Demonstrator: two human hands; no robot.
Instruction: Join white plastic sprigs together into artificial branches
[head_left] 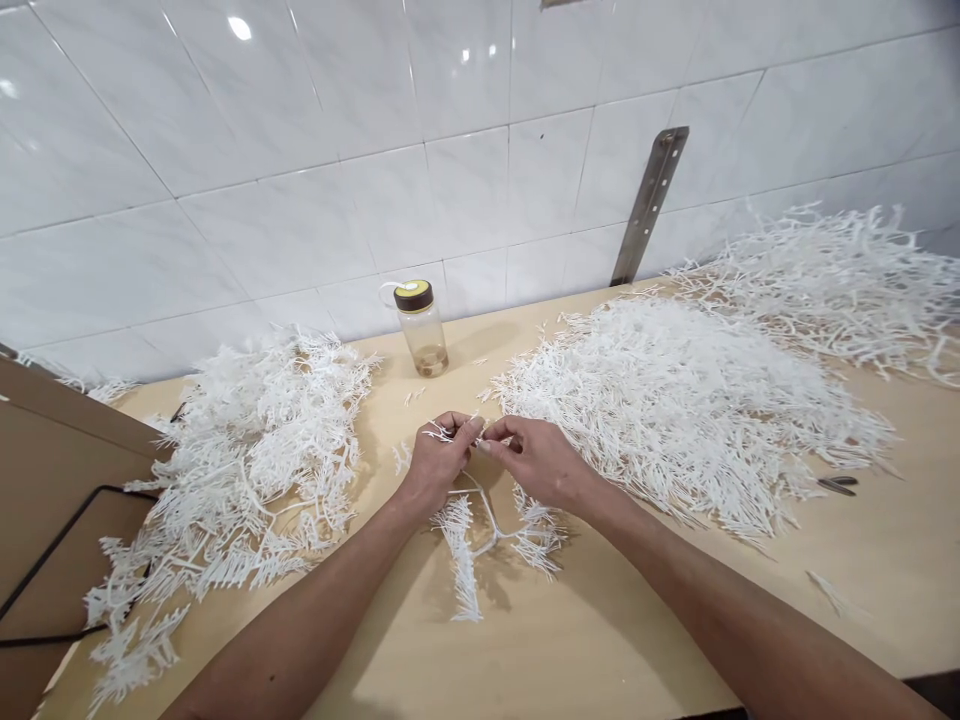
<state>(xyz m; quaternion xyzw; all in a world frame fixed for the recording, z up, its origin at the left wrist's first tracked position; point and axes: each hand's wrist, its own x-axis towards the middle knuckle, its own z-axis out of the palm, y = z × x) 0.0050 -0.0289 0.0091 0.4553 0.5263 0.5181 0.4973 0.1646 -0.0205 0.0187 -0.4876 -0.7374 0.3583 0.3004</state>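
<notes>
A white plastic artificial branch [491, 515] with feathery sprigs hangs just above the table, its stem running up to my hands. My left hand [439, 460] is closed on the upper part of this branch, with white tips showing between thumb and fingers. Close against it, my right hand [536, 455] pinches a small white sprig at thumb and forefinger; the fingertips hide most of that piece. A large heap of loose white sprigs [667, 410] lies right of my right hand. To the left is a pile of fuller white branches [277, 440].
A clear bottle [424, 330] with a dark and yellow lid stands near the tiled wall. A perforated metal strip [651, 205] leans there. More white stems [847, 285] lie far right, a small dark tool [838, 485] nearer. A cardboard box [67, 490] borders the left.
</notes>
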